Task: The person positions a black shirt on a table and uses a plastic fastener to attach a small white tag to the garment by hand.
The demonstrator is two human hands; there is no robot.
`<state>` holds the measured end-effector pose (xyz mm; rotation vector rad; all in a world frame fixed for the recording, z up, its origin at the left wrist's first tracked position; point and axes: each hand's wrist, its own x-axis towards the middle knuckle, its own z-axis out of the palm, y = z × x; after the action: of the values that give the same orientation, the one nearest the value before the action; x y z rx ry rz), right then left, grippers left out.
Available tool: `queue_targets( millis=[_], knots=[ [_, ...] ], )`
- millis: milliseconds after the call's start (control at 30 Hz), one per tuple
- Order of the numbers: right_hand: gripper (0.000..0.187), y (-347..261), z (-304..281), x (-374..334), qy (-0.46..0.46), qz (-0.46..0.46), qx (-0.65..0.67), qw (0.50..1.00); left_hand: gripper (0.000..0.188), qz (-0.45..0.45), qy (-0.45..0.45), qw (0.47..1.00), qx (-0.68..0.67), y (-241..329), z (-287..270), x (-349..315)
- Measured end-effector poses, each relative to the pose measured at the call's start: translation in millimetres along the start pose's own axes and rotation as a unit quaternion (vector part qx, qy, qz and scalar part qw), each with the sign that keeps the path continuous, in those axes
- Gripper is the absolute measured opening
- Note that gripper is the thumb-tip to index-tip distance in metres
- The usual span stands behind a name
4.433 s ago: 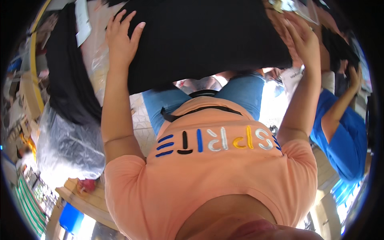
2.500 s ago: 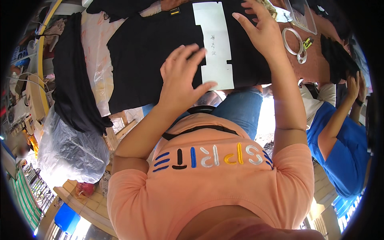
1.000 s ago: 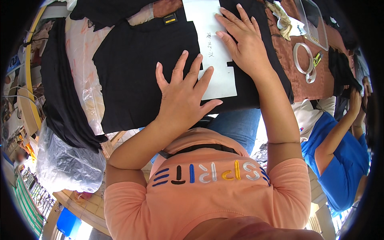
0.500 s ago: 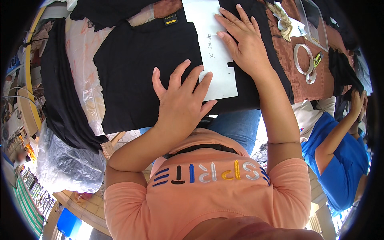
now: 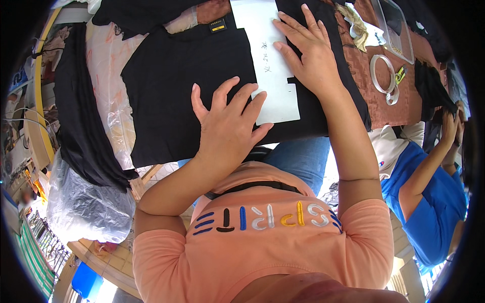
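A black garment piece (image 5: 172, 86) is spread over the table, with a neck label (image 5: 218, 25) at its far edge. On it lies a long white paper pattern (image 5: 273, 103) with notched edges and handwriting. My left hand (image 5: 227, 121) rests with fingers spread on the black cloth, its index and thumb tips at the pattern's near left edge. Farther off, my right hand (image 5: 308, 50) lies flat with fingers apart, its fingertips on the pattern's right edge and its palm over the cloth. Neither hand grips anything.
On the brown tablecloth (image 5: 361, 91) at right sit a roll of clear tape (image 5: 382, 73), a small yellow-green tool (image 5: 400, 75) and a clear plastic container (image 5: 396, 30). Folded black cloth (image 5: 81, 111) hangs at left above a plastic bag (image 5: 88, 202). A co-worker in blue (image 5: 429, 197) is at right.
Both hands stay almost where they were on the pattern and cloth. The black cloth's left edge appears shifted very slightly to the right.
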<state>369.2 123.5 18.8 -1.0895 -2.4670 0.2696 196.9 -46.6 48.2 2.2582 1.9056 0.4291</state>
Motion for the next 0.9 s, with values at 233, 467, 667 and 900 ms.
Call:
queue_targets(
  millis=[233, 467, 667, 900],
  knots=[
    [0.042, 0.2, 0.6, 0.7, 0.005, -0.006, 0.010, 1.000, 0.054, 0.001, 0.007, 1.000, 0.008, -1.0, 0.3, -0.1],
    [0.042, 0.5, 1.3, 1.0, -0.001, -0.007, 0.004, 1.000, 0.055, -0.003, 0.000, 1.000, 0.010, -1.7, -0.6, 0.4],
    [0.043, 1.8, 1.7, 0.9, -0.005, -0.009, 0.004, 1.000, 0.055, -0.004, -0.002, 1.000, 0.007, -1.7, -1.3, 0.6],
    [0.043, 1.6, 1.9, 1.6, -0.010, -0.011, -0.003, 1.000, 0.055, -0.003, -0.001, 1.000, 0.011, -2.2, -1.4, 0.8]
  ],
)
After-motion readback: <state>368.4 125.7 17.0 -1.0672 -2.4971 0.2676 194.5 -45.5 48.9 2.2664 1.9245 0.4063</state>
